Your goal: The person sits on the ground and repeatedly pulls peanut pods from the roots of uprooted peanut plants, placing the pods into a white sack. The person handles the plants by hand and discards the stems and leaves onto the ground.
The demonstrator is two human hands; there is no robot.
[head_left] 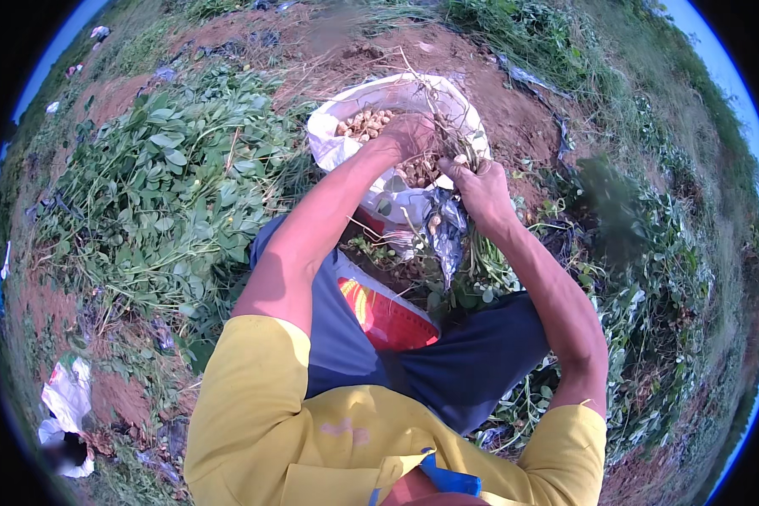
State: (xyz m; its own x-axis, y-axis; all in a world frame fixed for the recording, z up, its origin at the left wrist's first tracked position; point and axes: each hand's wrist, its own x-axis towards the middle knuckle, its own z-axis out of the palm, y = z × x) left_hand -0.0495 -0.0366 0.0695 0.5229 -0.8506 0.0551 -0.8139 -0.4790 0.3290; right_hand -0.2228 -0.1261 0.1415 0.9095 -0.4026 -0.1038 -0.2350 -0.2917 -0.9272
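Note:
A white woven sack (329, 142) stands before me with its mouth wide and rim rolled back. Unshelled peanuts (364, 124) lie inside it. My right hand (486, 190) grips an uprooted peanut plant (446, 123) at the sack's near right rim. Its bare roots stick up over the mouth, and its leafy stems hang down beneath the hand. My left hand (414, 134) is inside the mouth, against the roots; its fingertips are hidden, so its grasp is unclear. Torn dark plastic film (448, 231) dangles below the rim.
A big heap of leafy peanut plants (183, 171) lies to the left, with more plants (645, 329) at the right. A red printed sack part (386, 316) lies between my legs. Another white sack (68, 395) rests at the lower left. Plastic film (531, 76) crosses the reddish soil (512, 126).

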